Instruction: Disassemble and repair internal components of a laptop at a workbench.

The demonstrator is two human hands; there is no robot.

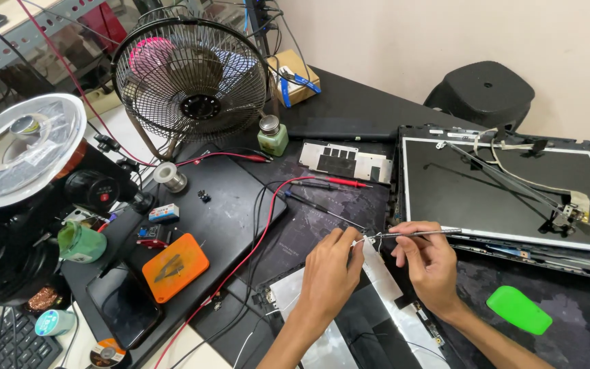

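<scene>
far left: round magnifier lamp [23, 149], green jar [80, 242], orange case [175, 266], solder spool [170, 176]. behind: wire-guard desk fan [191, 75], small green bottle [272, 135]. red probe lead [254, 225] crosses the black laptop lid [230, 215]. centre: left hand [329, 270], fingertips pinched on a thin white wire [361, 240]; right hand [428, 263] clamped on metal tweezers [418, 234] touching that wire, above a silver panel [387, 287]. right: stripped screen frame [507, 188], green pry tool [519, 309], black stool [483, 92]. dark mat, cream wall.
</scene>
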